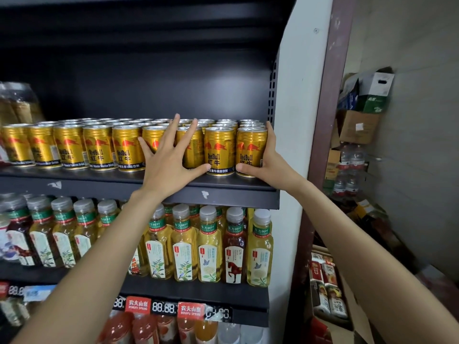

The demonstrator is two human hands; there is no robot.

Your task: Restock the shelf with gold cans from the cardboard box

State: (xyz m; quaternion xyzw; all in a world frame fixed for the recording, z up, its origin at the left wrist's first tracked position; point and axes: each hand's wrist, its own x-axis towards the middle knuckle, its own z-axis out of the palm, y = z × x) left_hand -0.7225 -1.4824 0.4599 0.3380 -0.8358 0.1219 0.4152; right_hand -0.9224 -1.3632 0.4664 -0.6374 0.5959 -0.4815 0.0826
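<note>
1. your left hand [169,165] lies flat with fingers spread against the front row of gold cans [99,147] on the black shelf [231,194], gripping nothing.
2. your right hand [268,160] wraps the rightmost can [249,150]: thumb across its lower front, fingers round its right side.
3. the cans stand upright in packed rows, filling the shelf up to its right wall.
4. tea bottles [208,247] fill the shelf below; stacked cartons [360,125] sit to the right.
</note>
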